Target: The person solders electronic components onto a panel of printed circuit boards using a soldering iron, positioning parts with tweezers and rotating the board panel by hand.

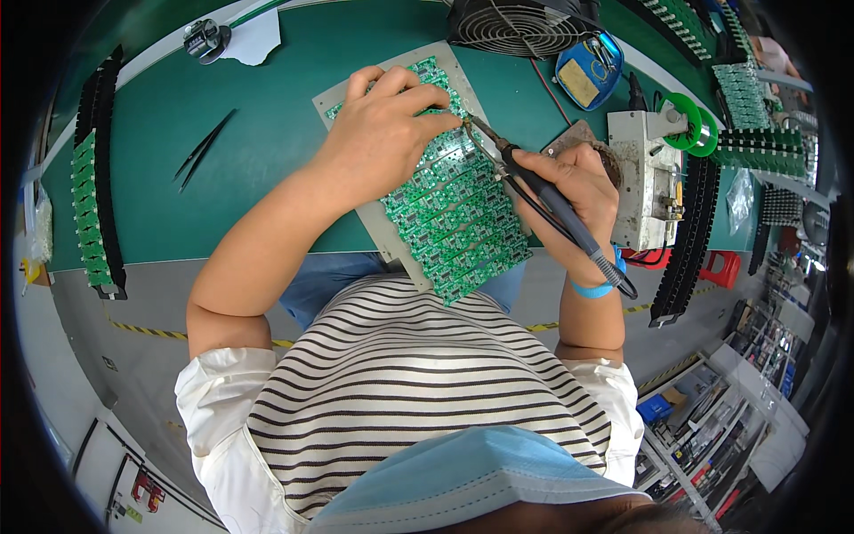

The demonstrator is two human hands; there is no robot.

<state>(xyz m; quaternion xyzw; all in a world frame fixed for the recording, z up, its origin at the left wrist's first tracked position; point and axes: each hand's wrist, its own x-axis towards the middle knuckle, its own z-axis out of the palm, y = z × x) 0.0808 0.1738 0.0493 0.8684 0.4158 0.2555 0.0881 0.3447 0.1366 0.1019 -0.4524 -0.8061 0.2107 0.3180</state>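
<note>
A panel of green circuit boards (pixel 463 236) lies on a pale grey carrier plate (pixel 381 233), which reaches over the table's near edge. My left hand (pixel 384 129) rests over the upper part of the panel. Its fingers are curled, with thumb and forefinger close together at the boards; whatever sits between them is hidden. My right hand (pixel 580 191) grips a soldering iron (pixel 553 203) by its dark handle. A thin metal feed tube and black cable run along the iron. Its tip points up and left, right beside the left fingertips at the boards.
Black tweezers (pixel 205 149) lie left on the green table (pixel 267 107). Racks of boards (pixel 86 209) stand at both sides. A fan (pixel 525 28), blue tray (pixel 589 73), green solder spool (pixel 685 123) and grey metal machine (pixel 633 178) occupy the far and right sides.
</note>
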